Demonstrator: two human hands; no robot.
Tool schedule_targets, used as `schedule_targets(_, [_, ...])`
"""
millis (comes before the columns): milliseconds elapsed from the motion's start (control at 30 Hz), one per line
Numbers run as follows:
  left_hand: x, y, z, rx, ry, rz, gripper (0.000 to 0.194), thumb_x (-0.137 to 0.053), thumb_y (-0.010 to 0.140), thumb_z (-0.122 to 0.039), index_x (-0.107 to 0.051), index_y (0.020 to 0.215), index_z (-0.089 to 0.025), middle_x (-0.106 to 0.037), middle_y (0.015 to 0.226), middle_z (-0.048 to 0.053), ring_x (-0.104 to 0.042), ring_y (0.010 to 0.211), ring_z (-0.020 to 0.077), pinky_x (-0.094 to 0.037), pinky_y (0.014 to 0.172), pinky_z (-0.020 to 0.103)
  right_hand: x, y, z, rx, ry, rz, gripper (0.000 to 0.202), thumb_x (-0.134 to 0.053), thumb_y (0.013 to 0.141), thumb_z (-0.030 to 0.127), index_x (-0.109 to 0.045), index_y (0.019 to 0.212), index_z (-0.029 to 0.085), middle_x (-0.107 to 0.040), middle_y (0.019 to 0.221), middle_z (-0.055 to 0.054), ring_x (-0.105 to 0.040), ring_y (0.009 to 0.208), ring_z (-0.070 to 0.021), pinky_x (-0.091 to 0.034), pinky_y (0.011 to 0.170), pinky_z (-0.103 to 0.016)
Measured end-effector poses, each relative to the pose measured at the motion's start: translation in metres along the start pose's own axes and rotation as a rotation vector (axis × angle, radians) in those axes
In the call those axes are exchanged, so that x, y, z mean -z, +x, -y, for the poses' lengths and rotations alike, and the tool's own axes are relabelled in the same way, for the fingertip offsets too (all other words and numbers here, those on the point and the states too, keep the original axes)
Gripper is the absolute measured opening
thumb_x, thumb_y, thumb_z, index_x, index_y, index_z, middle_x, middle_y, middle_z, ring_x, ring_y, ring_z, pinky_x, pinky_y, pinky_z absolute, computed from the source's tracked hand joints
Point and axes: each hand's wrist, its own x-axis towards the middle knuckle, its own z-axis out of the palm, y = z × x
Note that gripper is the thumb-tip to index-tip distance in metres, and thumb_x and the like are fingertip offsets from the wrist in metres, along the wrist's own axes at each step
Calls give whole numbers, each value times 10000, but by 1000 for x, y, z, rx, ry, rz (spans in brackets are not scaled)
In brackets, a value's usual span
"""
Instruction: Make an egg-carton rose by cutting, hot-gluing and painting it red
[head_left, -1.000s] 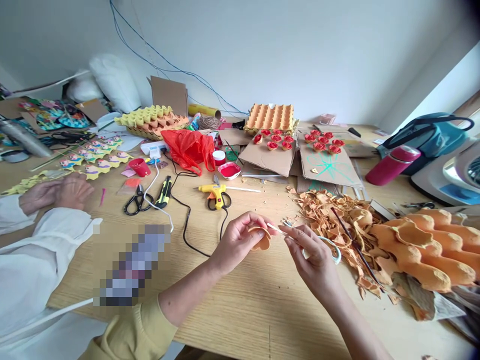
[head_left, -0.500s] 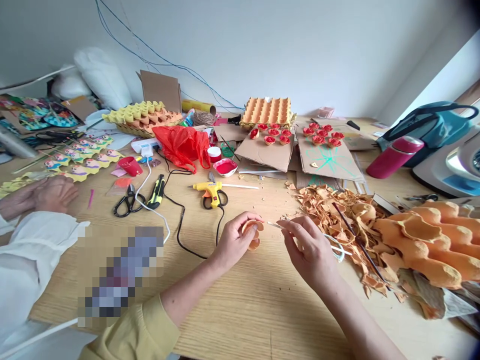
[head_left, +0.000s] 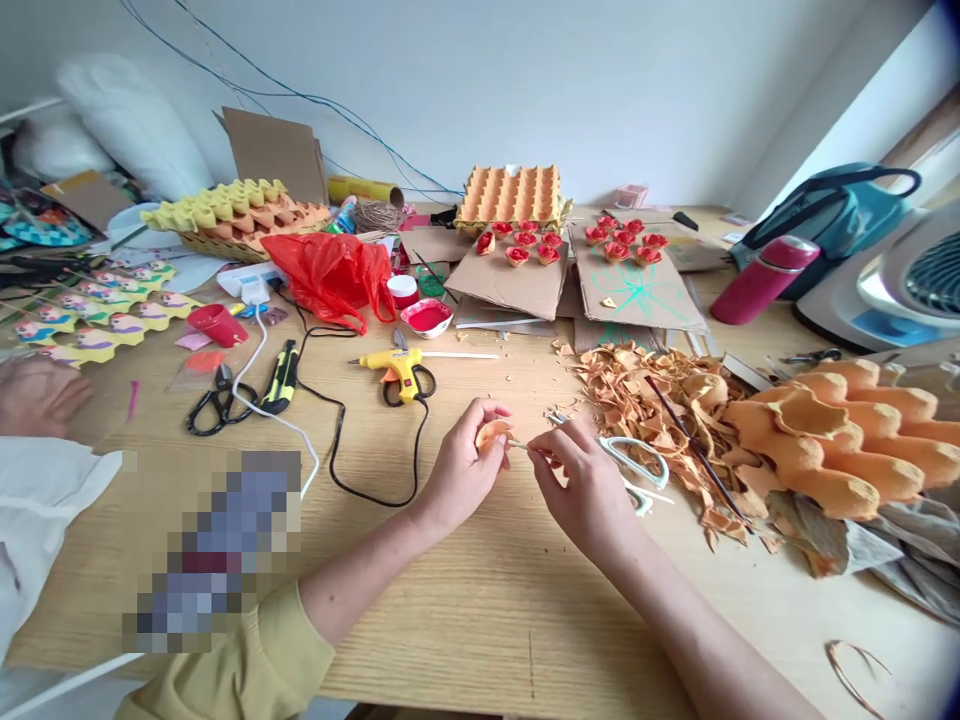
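Caution: I judge that excess pressure from the stick (head_left: 517, 444), pinched in the right hand (head_left: 581, 482), could tear the carton piece (head_left: 490, 433). The left hand (head_left: 463, 466) clamps this piece between thumb and fingers, the glue gun (head_left: 403, 366) lying at its 10 o'clock. The piece appears orange, thin and curved, partly hidden by the hand.

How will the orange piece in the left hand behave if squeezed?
The orange piece in the left hand looks thin-walled, so it is probably light and may dent under firm pressure. It might also tear: ragged scraps of similar colour lie heaped on the table.
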Motion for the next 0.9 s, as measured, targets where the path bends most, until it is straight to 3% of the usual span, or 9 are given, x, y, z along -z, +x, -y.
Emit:
schedule_targets(133, [-5,1,-4,-18,16,36,193,-547,869,-111,-602,1037,-188,-648,996,26,-671,793,129,-539,759,242,-1,1,1,-3,-139,-33,149,-510,986,168,-630,907,208,-629,885,-54,-591,803,-189,-446,711,-295])
schedule_targets(300, [-13,0,-4,18,-77,72,107,-567,896,-161,-611,992,-179,-648,992,29,-640,902,143,-545,853,258,-1,3,3,-83,-150,6,133,-543,958,137,-642,1027,193,-662,942,-60,-627,795,-187,-444,692,-291])
schedule_targets(667, [-17,-5,3,53,-239,85,172,-505,865,-61,-514,970,-197,-586,1006,7,-618,961,127,-563,916,286,-2,-1,-5,-100,-6,49,165,-560,940,127,-672,1026,214,-656,941,-44,-634,779,-174,-468,692,-275])
schedule_targets(900, [-18,-3,8,108,-252,101,191,-587,867,-127,-507,1021,-205,-572,1004,4,-627,909,133,-594,839,306,0,0,-7,-109,-4,42,216,-551,941,136,-659,1104,227,-657,941,-45,-644,774,-180,-469,676,-283])
